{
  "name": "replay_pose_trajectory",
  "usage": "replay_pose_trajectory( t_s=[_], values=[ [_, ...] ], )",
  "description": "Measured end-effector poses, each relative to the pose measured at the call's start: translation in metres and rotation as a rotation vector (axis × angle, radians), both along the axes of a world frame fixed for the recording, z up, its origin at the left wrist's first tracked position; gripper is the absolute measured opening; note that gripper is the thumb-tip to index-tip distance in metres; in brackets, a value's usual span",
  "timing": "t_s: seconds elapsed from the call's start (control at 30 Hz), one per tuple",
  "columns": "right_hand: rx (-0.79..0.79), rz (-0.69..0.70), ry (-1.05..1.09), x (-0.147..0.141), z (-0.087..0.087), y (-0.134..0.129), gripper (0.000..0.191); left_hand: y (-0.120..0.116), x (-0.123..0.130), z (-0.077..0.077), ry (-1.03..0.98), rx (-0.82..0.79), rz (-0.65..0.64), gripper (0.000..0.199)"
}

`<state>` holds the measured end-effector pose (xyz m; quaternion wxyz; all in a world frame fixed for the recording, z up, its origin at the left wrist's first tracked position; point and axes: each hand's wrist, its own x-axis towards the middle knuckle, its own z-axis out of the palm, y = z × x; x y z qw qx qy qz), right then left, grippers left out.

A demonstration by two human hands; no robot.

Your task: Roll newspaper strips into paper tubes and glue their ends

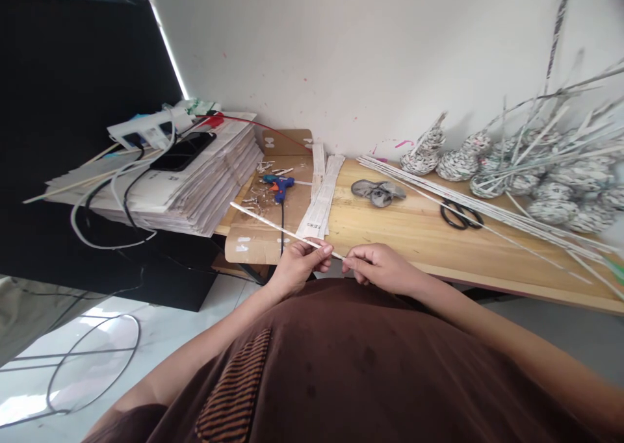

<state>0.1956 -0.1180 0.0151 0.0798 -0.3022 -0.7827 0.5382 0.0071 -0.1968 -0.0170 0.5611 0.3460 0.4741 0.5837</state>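
Between my two hands runs a thin rolled paper stick (273,225), slanting up to the left over the cardboard. My left hand (303,261) pinches it partway along with thumb and fingers. At its lower right end, my right hand (373,262) is closed on it with thumb and forefinger. Both hands are just in front of the table edge, above my brown clothing. Beyond them lie flat printed paper strips (322,199) and a blue and orange glue gun (280,186) on a cardboard sheet (251,245).
Left stands a tall paper stack (209,199) with a phone (184,151) and cables on it. On the wooden table (385,225) are a grey cloth (379,191), black-handled scissors (459,215), long paper sticks (468,199) and several woven paper gourd shapes (422,154).
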Motion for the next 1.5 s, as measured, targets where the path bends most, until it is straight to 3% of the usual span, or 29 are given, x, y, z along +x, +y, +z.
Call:
replay_pose_trajectory(
  t_s=[0.07,0.1,0.2,0.27,0.33,0.47,0.5,0.53,0.63,0.7,0.83,0.97,1.13,1.17,1.3,1.33,1.5],
  values=[
    [0.086,-0.018,0.017,0.000,0.000,-0.002,0.036,0.001,-0.001,-0.001,0.016,0.008,0.017,0.028],
    [0.029,-0.022,0.029,0.000,-0.001,-0.002,0.037,0.001,-0.001,-0.002,0.024,0.021,0.015,0.028],
    [-0.355,0.004,0.059,0.004,-0.004,0.000,0.043,0.000,-0.002,-0.003,0.030,0.065,-0.016,0.027],
    [-0.507,0.043,0.068,0.006,-0.005,0.001,0.046,0.000,-0.002,-0.004,0.010,0.067,-0.040,0.026],
    [-0.461,0.067,0.055,0.007,-0.004,0.001,0.046,0.001,-0.001,-0.004,-0.022,0.048,-0.028,0.027],
    [-0.051,0.009,0.021,0.007,0.001,-0.002,0.037,0.001,0.000,-0.002,-0.038,0.001,0.038,0.030],
    [-0.009,0.005,0.018,0.007,0.001,-0.002,0.037,0.001,0.000,-0.001,-0.027,-0.007,0.039,0.030],
    [-0.023,0.017,0.012,0.007,0.001,-0.002,0.039,0.001,0.000,-0.001,-0.013,-0.008,0.033,0.031],
    [-0.257,0.111,0.001,0.008,-0.001,0.000,0.049,0.001,-0.001,0.000,0.020,0.018,0.011,0.030],
    [-0.301,0.133,-0.010,0.009,-0.002,0.002,0.051,0.001,-0.001,0.000,0.016,0.024,0.025,0.029],
    [-0.141,0.110,-0.054,0.014,-0.002,0.003,0.048,0.000,-0.002,-0.001,-0.007,0.007,0.070,0.030],
    [-0.222,0.142,-0.061,0.014,0.000,0.001,0.054,-0.001,-0.001,0.000,0.015,0.024,0.043,0.030],
    [0.047,0.046,0.022,0.003,0.001,-0.003,0.040,-0.001,-0.001,-0.001,0.023,0.041,-0.007,0.028],
    [0.027,0.043,0.034,0.001,0.000,-0.002,0.041,-0.001,-0.001,-0.001,0.031,0.048,-0.009,0.027],
    [-0.336,0.077,0.043,0.002,-0.007,0.002,0.047,-0.002,-0.002,0.000,0.024,0.062,0.006,0.027],
    [-0.365,0.082,0.037,0.002,-0.007,0.003,0.047,-0.002,-0.002,0.000,0.018,0.054,0.001,0.027],
    [0.004,0.021,0.019,-0.002,-0.002,0.000,0.041,-0.002,0.000,0.004,0.029,0.019,-0.034,0.032]
  ],
)
